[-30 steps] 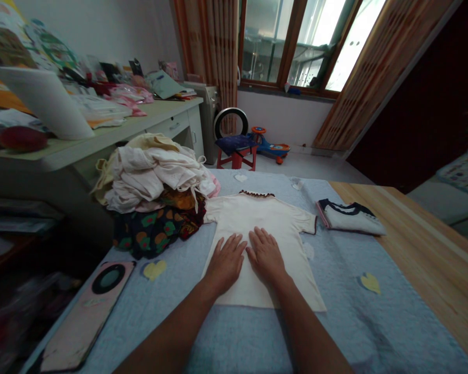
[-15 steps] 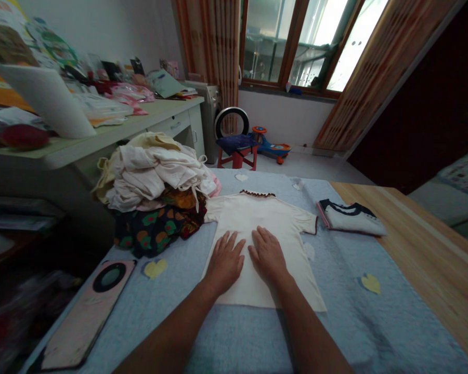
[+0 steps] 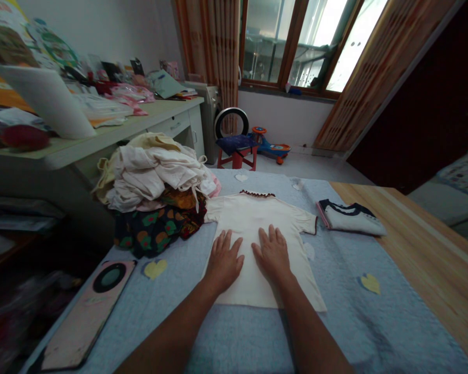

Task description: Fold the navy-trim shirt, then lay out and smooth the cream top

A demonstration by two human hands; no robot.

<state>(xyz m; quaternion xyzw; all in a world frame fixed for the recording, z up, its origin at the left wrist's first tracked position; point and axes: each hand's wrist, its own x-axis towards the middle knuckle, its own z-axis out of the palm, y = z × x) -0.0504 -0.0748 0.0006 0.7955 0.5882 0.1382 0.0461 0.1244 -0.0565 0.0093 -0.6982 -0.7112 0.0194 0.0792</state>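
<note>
A cream short-sleeved T-shirt (image 3: 257, 215) with a dark ruffled collar and brown sleeve trim lies spread flat, collar away from me. My left hand (image 3: 224, 262) rests flat on its left half, fingers apart and pointing away. On the right half lies my right hand (image 3: 273, 254), also flat with fingers spread. Neither hand grips the fabric. Touching the left sleeve is a heap of crumpled clothes (image 3: 156, 171), white and yellow on top, dark patterned cloth below. A folded white shirt with a navy collar (image 3: 349, 217) lies to the right.
A blue cloth with heart shapes (image 3: 331, 327) covers much of the wooden table (image 3: 425, 249). At the left front lies a pink phone (image 3: 88, 317). Beyond it stands a cluttered desk (image 3: 140, 119). A red stool (image 3: 237, 156) and a toy ride-on car (image 3: 273, 148) are behind the table.
My right hand has shifted slightly to the right, its fingers now pointing more straight ahead. The left hand has barely moved. The T-shirt lies as before.
</note>
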